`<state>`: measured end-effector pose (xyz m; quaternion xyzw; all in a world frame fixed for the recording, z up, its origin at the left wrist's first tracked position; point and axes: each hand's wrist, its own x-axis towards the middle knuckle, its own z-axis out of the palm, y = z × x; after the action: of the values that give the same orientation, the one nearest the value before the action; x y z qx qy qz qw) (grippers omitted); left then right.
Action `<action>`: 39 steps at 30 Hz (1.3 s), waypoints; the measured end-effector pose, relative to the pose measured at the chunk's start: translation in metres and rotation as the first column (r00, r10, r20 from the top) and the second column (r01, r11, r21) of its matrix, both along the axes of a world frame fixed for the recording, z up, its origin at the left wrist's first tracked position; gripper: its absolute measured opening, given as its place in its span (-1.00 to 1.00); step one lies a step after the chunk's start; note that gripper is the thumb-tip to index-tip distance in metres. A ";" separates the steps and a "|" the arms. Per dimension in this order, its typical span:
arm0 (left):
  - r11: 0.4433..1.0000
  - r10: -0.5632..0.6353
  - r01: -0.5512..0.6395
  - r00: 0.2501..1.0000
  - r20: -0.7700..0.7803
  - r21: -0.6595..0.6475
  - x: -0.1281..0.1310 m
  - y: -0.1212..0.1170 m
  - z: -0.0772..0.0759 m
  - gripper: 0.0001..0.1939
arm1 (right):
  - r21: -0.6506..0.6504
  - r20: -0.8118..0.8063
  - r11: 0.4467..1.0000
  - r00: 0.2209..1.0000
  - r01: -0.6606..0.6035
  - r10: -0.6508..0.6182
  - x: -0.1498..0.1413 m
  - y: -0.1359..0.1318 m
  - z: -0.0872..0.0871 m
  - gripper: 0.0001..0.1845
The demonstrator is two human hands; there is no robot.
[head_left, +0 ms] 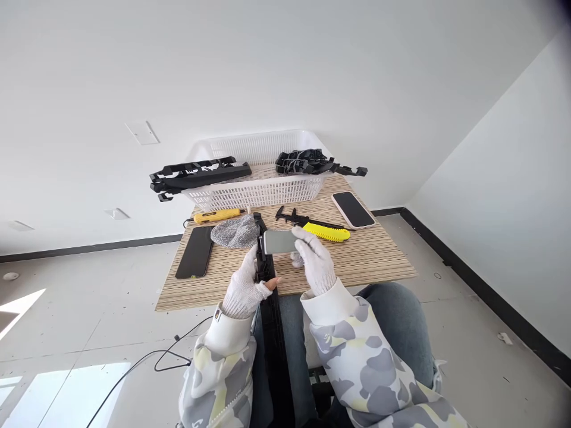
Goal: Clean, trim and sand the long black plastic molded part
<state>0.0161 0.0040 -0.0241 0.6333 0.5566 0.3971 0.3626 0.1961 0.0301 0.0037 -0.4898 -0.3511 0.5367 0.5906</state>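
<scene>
My left hand (247,284), in a white knit glove with the thumb tip bare, is closed around a long black plastic strip (273,333). The strip runs from the tabletop down over my lap. My right hand (314,260), also gloved, pinches a flat grey rectangular piece (280,242) by its right end. The left edge of that piece meets the strip's side, just above my left fingers; whether it presses on it I cannot tell. A grey cloth (238,232) lies left of the strip's upper end. Beyond my right hand are a yellow-handled tool (327,232) and a black caliper (292,217).
A white plastic basket (259,195) with several black plastic parts (200,177) stands at the table's back, some parts jutting past its sides. A yellow corded tool (217,216) and a dark phone (195,252) lie left; another phone (353,209) lies right. A black cable (147,356) trails on the floor.
</scene>
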 end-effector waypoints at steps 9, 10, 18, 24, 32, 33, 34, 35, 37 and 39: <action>0.998 -0.049 0.048 0.998 -0.032 -0.039 0.003 -0.001 0.011 0.06 | -0.005 -0.115 0.999 0.993 0.042 -0.042 0.003 0.003 -0.002 -0.59; 0.998 -0.059 0.057 0.996 -0.063 -0.031 0.004 -0.001 0.014 0.02 | -0.003 -0.107 1.000 0.994 0.003 -0.003 0.004 0.002 -0.002 -0.62; 0.996 -0.028 0.050 0.965 -0.260 0.078 0.006 -0.006 0.019 -0.16 | -0.006 -0.017 0.998 0.998 -0.058 0.058 0.003 -0.002 0.002 -0.63; 0.992 0.086 -0.063 0.973 -0.216 0.111 0.012 -0.015 0.018 -0.34 | -0.004 -0.030 0.998 0.998 -0.055 0.055 0.002 -0.003 0.003 -0.60; 0.975 0.143 -0.093 0.959 -0.244 0.202 0.009 -0.013 0.000 -0.36 | 0.039 0.053 0.990 0.989 -0.138 0.135 0.005 -0.004 -0.004 -0.46; 0.972 0.141 -0.083 0.955 -0.261 0.219 0.008 -0.011 -0.001 -0.36 | 0.040 0.048 0.993 0.993 -0.110 0.108 0.005 -0.004 -0.004 -0.37; 0.970 0.134 -0.070 0.952 -0.275 0.233 0.008 -0.010 -0.001 -0.37 | 0.044 0.031 0.996 0.996 -0.080 0.079 0.005 -0.004 -0.004 -0.30; 0.969 0.125 -0.055 0.951 -0.284 0.243 0.008 -0.009 -0.002 -0.36 | 0.052 0.011 0.997 0.998 -0.060 0.060 0.004 -0.003 -0.005 -0.25; 0.969 0.109 -0.037 0.951 -0.288 0.246 0.008 -0.008 -0.001 -0.36 | 0.074 -0.019 0.995 0.997 -0.071 0.072 0.004 -0.003 -0.006 -0.23; 0.970 0.109 -0.038 0.951 -0.291 0.241 0.009 -0.009 0.000 -0.36 | 0.076 -0.039 0.993 0.994 -0.094 0.097 0.003 -0.002 -0.006 -0.23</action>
<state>0.0256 -0.0046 -0.0237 0.7031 0.5785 0.3715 0.1815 0.1991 0.0276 -0.0028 -0.4386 -0.3811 0.5614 0.5893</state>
